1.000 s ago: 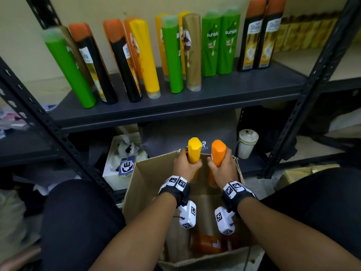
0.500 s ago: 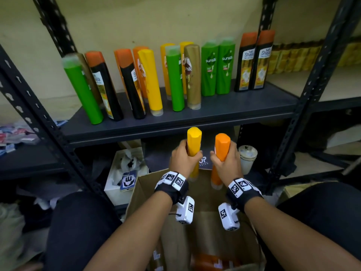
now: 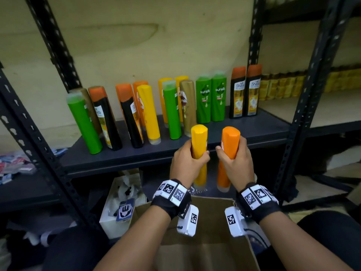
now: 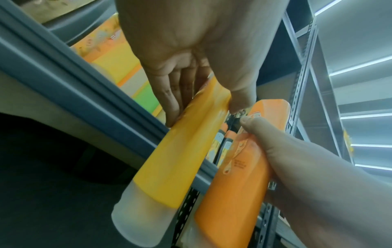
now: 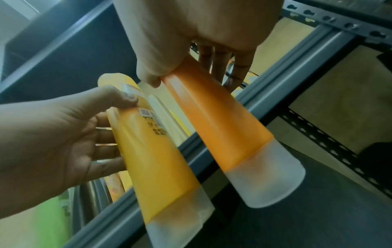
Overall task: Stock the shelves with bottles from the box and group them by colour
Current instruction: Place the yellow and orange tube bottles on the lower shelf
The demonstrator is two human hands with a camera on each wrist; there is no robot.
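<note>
My left hand (image 3: pixel 188 160) grips a yellow bottle (image 3: pixel 199 145) upright, its frosted cap pointing down. Beside it my right hand (image 3: pixel 233 161) grips an orange bottle (image 3: pixel 228 151) the same way. Both bottles hang just in front of the dark shelf (image 3: pixel 244 132), above the open cardboard box (image 3: pixel 211 249). In the left wrist view fingers and thumb wrap the yellow bottle (image 4: pixel 182 151), with the orange bottle (image 4: pixel 237 181) at its right. The right wrist view has the orange bottle (image 5: pixel 220 120) in my grasp and the yellow bottle (image 5: pixel 152 156) left of it.
On the shelf stand several bottles: green (image 3: pixel 84 122), black with orange tops (image 3: pixel 106 118), yellow (image 3: pixel 149 114), brown (image 3: pixel 188 106), two green Sunsilk (image 3: pixel 211 98) and two black Shayla (image 3: pixel 245 90). Black uprights (image 3: pixel 304 106) frame the bay. A white box (image 3: pixel 121 204) sits on the lower level.
Both hands have lifted the yellow and orange bottles up out of the box to the level of the shelf edge. The view has tilted upward.
</note>
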